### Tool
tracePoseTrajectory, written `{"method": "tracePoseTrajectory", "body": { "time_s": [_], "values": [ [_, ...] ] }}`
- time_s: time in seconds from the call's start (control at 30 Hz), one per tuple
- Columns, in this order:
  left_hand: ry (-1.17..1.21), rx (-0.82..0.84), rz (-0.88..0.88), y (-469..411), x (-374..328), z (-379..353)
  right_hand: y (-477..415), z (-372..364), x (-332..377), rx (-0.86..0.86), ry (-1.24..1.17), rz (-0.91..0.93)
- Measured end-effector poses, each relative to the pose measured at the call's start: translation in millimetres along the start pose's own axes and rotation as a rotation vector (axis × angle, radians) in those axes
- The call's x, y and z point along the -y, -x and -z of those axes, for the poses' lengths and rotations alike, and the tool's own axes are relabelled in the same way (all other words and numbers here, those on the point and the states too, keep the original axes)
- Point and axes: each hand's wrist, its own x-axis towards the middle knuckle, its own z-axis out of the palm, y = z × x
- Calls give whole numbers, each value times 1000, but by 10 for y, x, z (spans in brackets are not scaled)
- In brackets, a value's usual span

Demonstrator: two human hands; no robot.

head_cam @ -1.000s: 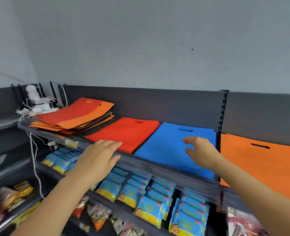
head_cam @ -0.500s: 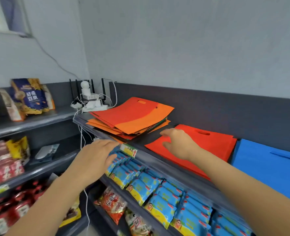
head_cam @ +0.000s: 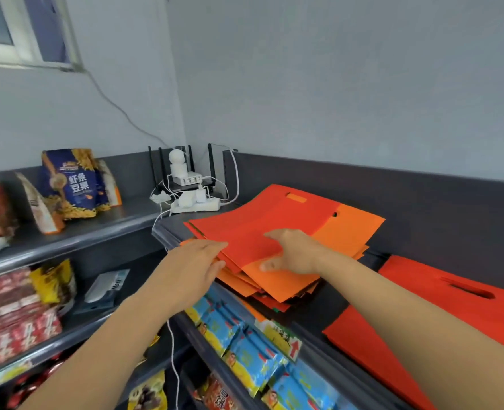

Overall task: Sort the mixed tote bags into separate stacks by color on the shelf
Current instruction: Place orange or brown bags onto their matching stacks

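Observation:
A mixed pile of tote bags (head_cam: 286,285) lies on the dark shelf (head_cam: 316,347), fanned out, with a red bag (head_cam: 262,220) on top and an orange bag (head_cam: 354,232) just under it. My right hand (head_cam: 292,253) rests palm down on the near corner of the red bag, its thumb on the orange bag below. My left hand (head_cam: 191,267) touches the pile's front left edge with straight fingers. To the right a separate stack of red bags (head_cam: 422,318) lies flat.
A router, a small white camera and a power strip (head_cam: 194,202) with cables sit in the shelf's back corner behind the pile. Snack bags (head_cam: 70,184) stand on the left shelf. Blue snack packs (head_cam: 245,347) hang below the shelf edge.
The view has swung left. Both hands have moved left, from the blue and red stacks to the mixed pile; the right hand now lies on the top red bag.

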Motion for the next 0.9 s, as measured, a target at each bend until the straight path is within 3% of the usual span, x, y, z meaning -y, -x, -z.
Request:
{"method": "tracePoseTrajectory", "body": {
  "time_s": [0.13,0.2,0.33,0.43,0.53,0.67,0.73,0.83,0.9],
  "values": [
    [55,61,-22,-323,252,-173,-268,-133,-84,157,9,2],
    [63,120,-35,-493,385,-276,-352,-183,-99,153,5,-58],
    [100,302,-123,-754,584,-449,-453,-277,-52,-123,104,-126],
    [144,315,-266,-946,705,-483,-488,-306,13,-225,55,-192],
    [159,193,-363,-1129,813,-524,-476,-219,21,-284,-85,-242],
    [128,-67,-441,-1301,780,-501,-256,-20,30,-664,-318,-448],
    [200,-236,-572,-1341,631,-463,-71,109,28,-802,-628,-602],
    [252,-374,-794,-1280,221,-420,338,297,-11,-756,-1187,-799],
    [227,-412,-889,-1199,-120,-411,654,334,-72,-690,-1182,-782]
  ]
}}
